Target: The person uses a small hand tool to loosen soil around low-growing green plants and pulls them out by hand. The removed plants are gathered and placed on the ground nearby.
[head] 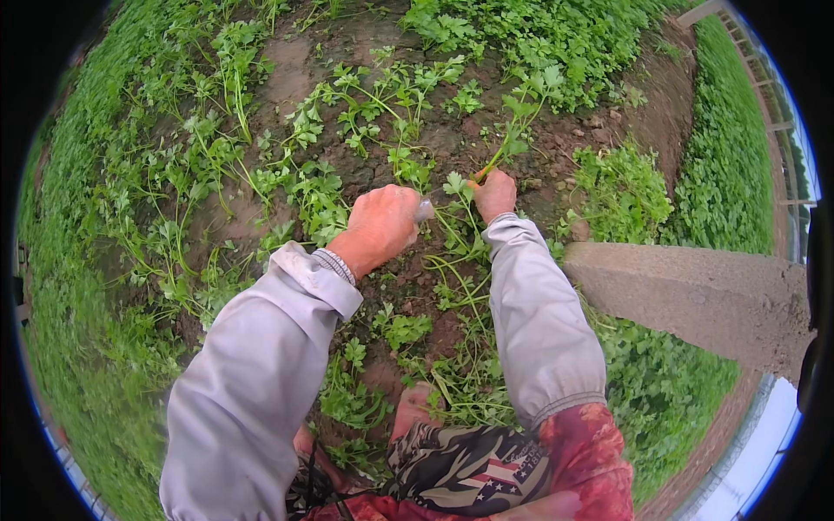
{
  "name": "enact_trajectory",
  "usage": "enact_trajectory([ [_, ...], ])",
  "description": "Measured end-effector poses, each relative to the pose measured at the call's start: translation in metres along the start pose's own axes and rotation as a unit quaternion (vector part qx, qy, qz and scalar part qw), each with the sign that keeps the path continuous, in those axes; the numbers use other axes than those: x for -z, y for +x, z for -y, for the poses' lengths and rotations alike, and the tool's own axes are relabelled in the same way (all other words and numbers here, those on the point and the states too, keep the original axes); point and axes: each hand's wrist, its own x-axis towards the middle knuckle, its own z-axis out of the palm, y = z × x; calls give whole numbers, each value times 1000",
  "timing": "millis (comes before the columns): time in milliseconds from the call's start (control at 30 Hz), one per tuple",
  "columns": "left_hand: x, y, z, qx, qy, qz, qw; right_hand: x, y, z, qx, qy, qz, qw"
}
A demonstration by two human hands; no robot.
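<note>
My left hand (pixel 384 225) is closed around a short, pale, translucent handle-like object (pixel 425 210) whose end shows beside the fingers; what it belongs to is hidden. To its right, close to the soil, my right hand (pixel 495 194) grips the lower stem of a leafy green plant (pixel 518 127), which looks like celery or parsley. Something orange shows at the fingers of that hand, too small to name. Loose green stems (pixel 456 273) lie between my forearms. Both sleeves have grey covers.
A concrete post (pixel 684 293) juts in from the right, near my right forearm. Beside it lies a pile of small greens (pixel 622 192). Dense leafy rows (pixel 573 45) surround the bare brown soil (pixel 290 65). A bare foot (pixel 414 407) stands below my hands.
</note>
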Motion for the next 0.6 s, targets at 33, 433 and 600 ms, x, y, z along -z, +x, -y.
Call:
enact_trajectory([
  [33, -3, 2, 3, 6, -9, 1, 1000, 0, 0, 1, -2, 8, 3, 1000],
  [433, -14, 18, -10, 21, -45, 18, 999, -24, 4, 0, 11, 28, 18, 999],
  [600, -9, -8, 0, 28, -63, 6, 998, -18, -9, 14, 8, -3, 1, 1000],
])
